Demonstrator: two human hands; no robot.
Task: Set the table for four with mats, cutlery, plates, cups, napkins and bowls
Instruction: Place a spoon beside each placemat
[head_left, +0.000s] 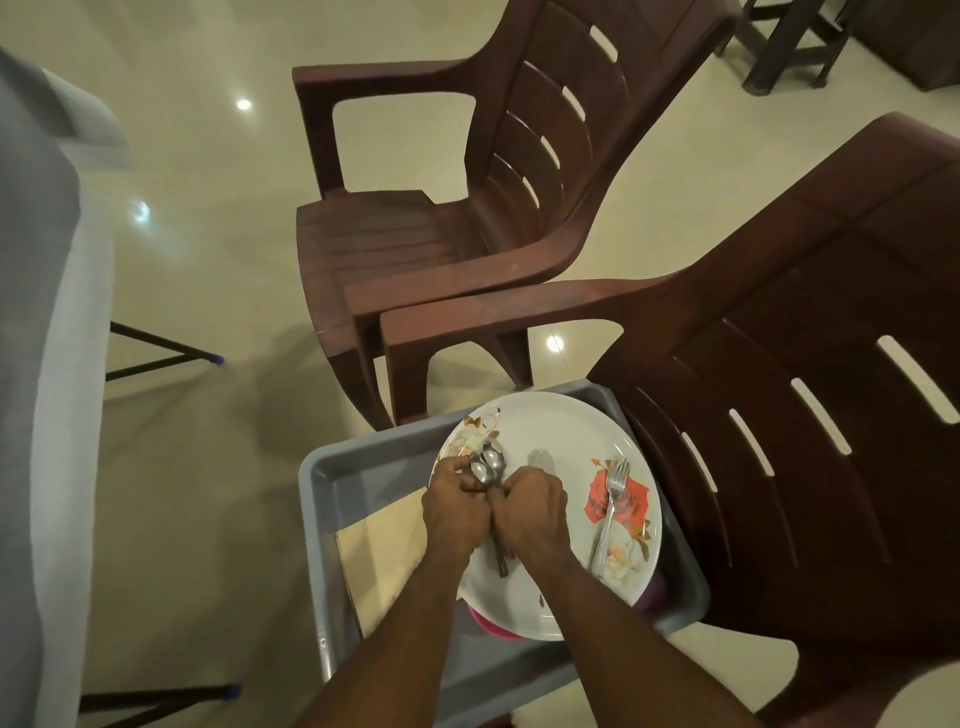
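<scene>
A white plate (561, 426) with orange flower prints lies in a grey tray (353, 467) on a brown chair. Both my hands meet over the plate's left part. My left hand (454, 512) and my right hand (532, 506) together grip a bundle of metal spoons (488, 465); the bowls of the spoons stick out above my fingers and the handles show below my wrists. A lone fork (610, 512) lies on the plate's right side, apart from my hands. Something pink (491, 626) shows under the plate's near edge.
A beige mat or board (384, 551) lies in the tray's left part. A second brown plastic chair (441, 208) stands beyond the tray. The table with a pale cloth (47, 364) runs along the left edge. Glossy tiled floor lies between.
</scene>
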